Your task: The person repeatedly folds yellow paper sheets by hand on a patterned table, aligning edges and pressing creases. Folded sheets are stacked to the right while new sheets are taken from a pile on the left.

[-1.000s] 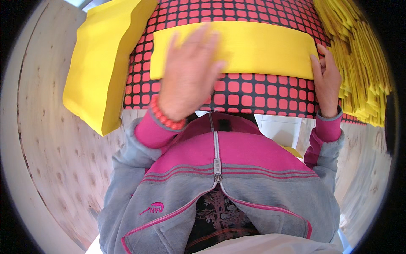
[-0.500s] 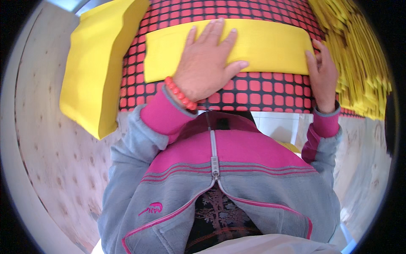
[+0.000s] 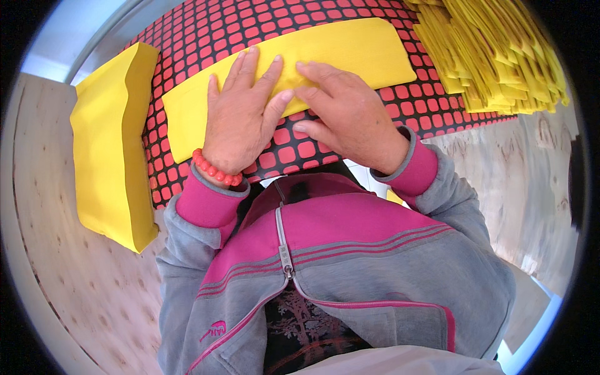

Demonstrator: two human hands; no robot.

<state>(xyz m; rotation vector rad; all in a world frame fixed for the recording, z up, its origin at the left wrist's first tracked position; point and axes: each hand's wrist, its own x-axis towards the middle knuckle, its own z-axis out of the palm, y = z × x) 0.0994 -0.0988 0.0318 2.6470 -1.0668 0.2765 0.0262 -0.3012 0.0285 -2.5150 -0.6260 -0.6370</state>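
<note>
A long folded strip of yellow cloth (image 3: pixel 350 50) lies across a red-and-black checked cover (image 3: pixel 284 156). My left hand (image 3: pixel 240 115), with a red bead bracelet (image 3: pixel 215 170) at its wrist, rests flat on the strip's left half, fingers spread. Close beside it, my right hand (image 3: pixel 356 115) touches the cloth near its middle with its fingertips. Its fingers are slightly bent and apart, and the thumb is over the checked cover. A small wrinkle shows in the cloth between the two hands.
A thick folded stack of yellow cloth (image 3: pixel 109 150) hangs over the left edge of the checked surface. At the far right lies a pile of many folded yellow pieces (image 3: pixel 500 56). Pale wooden boards (image 3: pixel 81 275) flank the checked surface.
My right hand has moved left from the strip's right end to its middle, beside my left hand. The view has turned, so the strip now appears slanted.
</note>
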